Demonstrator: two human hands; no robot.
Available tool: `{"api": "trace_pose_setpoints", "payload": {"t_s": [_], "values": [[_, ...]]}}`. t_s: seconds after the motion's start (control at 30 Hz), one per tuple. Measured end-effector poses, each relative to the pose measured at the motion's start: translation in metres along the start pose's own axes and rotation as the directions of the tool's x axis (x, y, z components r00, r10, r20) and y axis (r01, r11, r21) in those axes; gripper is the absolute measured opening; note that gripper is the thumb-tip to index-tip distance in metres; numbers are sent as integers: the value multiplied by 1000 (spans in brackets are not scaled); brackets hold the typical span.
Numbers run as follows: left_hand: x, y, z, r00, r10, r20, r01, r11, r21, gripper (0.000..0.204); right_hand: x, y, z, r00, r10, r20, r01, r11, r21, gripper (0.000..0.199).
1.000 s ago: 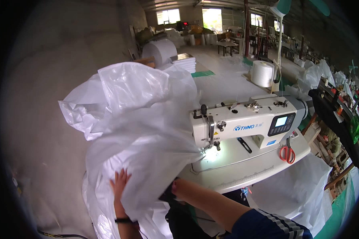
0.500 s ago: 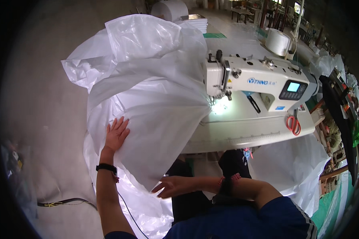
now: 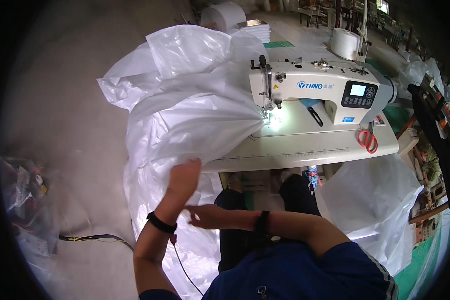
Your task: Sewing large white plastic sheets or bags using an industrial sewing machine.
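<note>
A large white plastic-like sheet (image 3: 165, 120) lies bunched over the left of the sewing machine table, its gathered end under the needle area of the white sewing machine (image 3: 310, 87). Over the sheet's near part is my left hand (image 3: 186, 175), blurred, its fingers folded in; whatever is in them is hidden. Just below it, beside my left wrist, my right hand (image 3: 205, 216) has its thumb and fingers a little apart, with nothing visible between them. A black band (image 3: 161, 223) circles my left wrist.
Red-handled scissors (image 3: 368, 140) and a black-edged tool (image 3: 315, 116) rest on the machine table (image 3: 285, 157). White thread spools (image 3: 346, 45) stand behind. More white sheeting (image 3: 370, 200) hangs at right. A black cable (image 3: 92, 237) crosses the floor at left, near a clear plastic bag (image 3: 30, 200).
My left hand has left its flat, spread position on the sheet, moving right and curling. The sheet's near corner has been drawn away from my right hand. The view has shifted slightly.
</note>
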State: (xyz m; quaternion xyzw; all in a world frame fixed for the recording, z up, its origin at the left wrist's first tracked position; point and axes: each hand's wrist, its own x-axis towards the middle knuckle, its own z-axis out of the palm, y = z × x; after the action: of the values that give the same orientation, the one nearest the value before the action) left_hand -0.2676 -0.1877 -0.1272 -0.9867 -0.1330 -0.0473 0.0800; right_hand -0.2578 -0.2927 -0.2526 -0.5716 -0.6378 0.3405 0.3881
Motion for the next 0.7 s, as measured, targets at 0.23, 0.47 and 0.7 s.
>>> {"api": "trace_pose_setpoints", "payload": {"t_s": [0.23,0.47,0.7], "values": [[-16,-64,-4,981,-162,-102,145,976,-160,15,-26,46,-15,812,560,-161,-314,654,688,33],[-16,-44,-37,954,-255,-159,201,935,-292,12,23,51,-53,821,385,-422,-181,876,447,47],[-17,-27,-60,884,-44,-465,34,999,-30,5,78,35,-49,873,284,-396,-25,837,546,44]]}}
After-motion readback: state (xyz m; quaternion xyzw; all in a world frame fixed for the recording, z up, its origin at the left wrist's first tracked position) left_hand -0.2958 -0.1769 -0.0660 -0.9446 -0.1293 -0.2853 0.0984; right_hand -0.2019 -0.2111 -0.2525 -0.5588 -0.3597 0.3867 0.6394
